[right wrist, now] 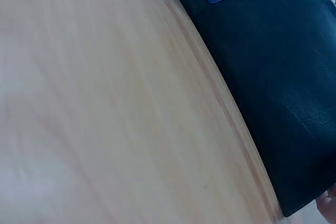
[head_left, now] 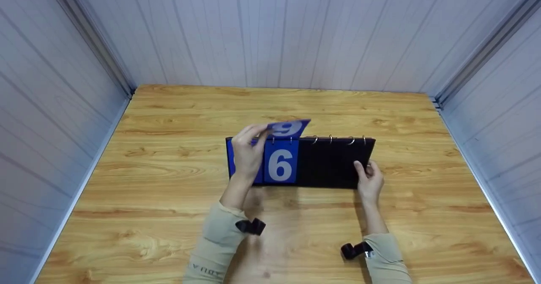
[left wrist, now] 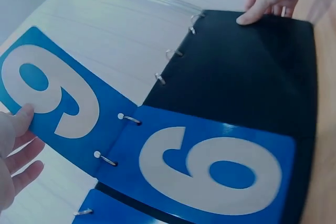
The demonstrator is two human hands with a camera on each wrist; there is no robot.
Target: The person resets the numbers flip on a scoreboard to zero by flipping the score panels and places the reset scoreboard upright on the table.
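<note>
Head view — wooden table [head_left: 169, 157] boxed by pale panelled walls [head_left: 296, 30].

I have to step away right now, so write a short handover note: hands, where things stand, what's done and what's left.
Left hand: pinches the blue 9 card, lifted on its rings above the scoreboard's top edge.
Right hand: steadies the black flip scoreboard at its lower right corner, thumb on the front.
Scoreboard stands on the wooden table; the 6 card shows in front.
Done: 9 card raised.
Left: probably finishing that flip; right half shows no cards.
</note>
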